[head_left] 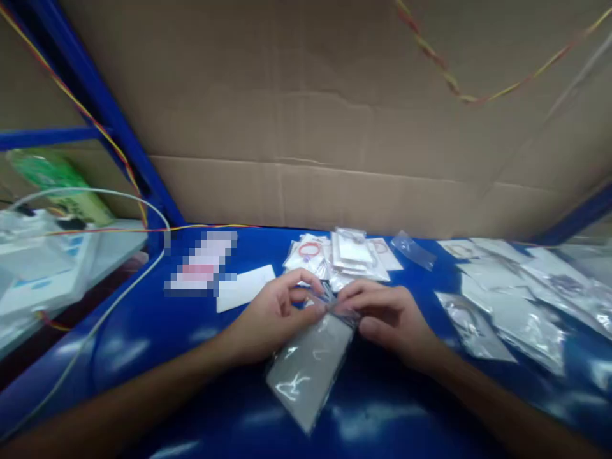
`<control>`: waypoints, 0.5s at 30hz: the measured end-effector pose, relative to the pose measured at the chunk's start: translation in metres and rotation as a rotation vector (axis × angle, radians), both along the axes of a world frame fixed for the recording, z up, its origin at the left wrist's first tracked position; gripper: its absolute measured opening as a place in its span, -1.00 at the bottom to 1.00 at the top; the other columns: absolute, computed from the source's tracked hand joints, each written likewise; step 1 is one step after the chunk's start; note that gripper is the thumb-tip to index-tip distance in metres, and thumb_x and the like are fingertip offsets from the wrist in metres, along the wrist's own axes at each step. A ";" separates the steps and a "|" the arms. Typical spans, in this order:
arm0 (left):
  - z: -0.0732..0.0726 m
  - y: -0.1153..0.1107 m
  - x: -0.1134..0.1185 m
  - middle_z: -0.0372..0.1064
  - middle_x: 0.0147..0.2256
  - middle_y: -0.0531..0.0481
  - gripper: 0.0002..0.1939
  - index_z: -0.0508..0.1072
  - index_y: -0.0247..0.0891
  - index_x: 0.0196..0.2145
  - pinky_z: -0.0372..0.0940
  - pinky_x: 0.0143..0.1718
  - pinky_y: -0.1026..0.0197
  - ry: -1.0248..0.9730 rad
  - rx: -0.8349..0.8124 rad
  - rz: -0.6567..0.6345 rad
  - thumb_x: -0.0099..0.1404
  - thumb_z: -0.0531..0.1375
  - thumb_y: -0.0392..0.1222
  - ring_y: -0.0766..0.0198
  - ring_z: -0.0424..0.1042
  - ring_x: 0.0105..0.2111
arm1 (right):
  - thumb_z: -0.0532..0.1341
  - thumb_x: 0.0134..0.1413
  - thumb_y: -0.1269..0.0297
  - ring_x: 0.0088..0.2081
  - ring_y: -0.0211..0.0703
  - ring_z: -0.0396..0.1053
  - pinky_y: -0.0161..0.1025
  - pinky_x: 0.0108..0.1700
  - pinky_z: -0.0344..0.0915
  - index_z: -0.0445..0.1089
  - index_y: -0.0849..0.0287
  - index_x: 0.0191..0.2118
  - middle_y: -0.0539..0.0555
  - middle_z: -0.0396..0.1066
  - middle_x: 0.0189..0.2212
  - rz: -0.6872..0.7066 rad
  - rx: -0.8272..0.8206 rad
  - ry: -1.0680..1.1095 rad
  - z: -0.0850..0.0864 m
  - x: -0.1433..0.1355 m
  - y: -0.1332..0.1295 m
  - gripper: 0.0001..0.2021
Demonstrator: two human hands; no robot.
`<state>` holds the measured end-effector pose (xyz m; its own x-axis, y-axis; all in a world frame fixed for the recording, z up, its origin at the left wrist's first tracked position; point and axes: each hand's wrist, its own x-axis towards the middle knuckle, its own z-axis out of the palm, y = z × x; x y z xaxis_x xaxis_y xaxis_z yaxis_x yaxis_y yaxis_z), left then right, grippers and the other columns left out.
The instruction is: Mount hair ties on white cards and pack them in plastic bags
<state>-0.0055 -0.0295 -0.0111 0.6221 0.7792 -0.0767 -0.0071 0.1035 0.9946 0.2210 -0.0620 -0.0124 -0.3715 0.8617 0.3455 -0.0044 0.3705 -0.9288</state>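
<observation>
Between my hands is a clear plastic bag (308,370) with a grey-white card inside, its long end hanging down towards me. My left hand (287,306) pinches the bag's upper end between thumb and fingers. From the other side my right hand (389,315) grips the crumpled plastic at the same end. Whether that end is open or sealed I cannot make out. Just beyond my fingers lies a pile of bagged cards (354,252), one of them with a red loop (310,249) on it.
A white card (246,288) and a blurred-out pink and white item (203,261) lie to the left. An empty clear bag (414,250) is behind. Several bagged cards (521,319) spread over the right of the blue table (382,414). A pale cable (95,325) loops at left; cardboard (335,115) stands behind.
</observation>
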 end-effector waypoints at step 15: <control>0.004 -0.007 0.001 0.45 -0.31 0.09 -0.71 0.25 -0.14 -0.14 0.07 -0.71 0.44 0.029 0.113 0.051 0.37 0.27 -0.01 0.51 0.22 -0.69 | 0.40 0.08 0.41 -0.24 -0.06 0.62 -0.28 -0.37 0.49 0.64 0.12 -0.28 0.09 0.66 -0.27 -0.322 0.303 -0.177 -0.005 -0.010 -0.003 -0.92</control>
<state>-0.0046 -0.0363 -0.0076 0.5801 0.8145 -0.0044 0.0197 -0.0087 0.9998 0.2106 -0.0646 -0.0174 -0.1777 0.8129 0.5547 0.3039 0.5814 -0.7547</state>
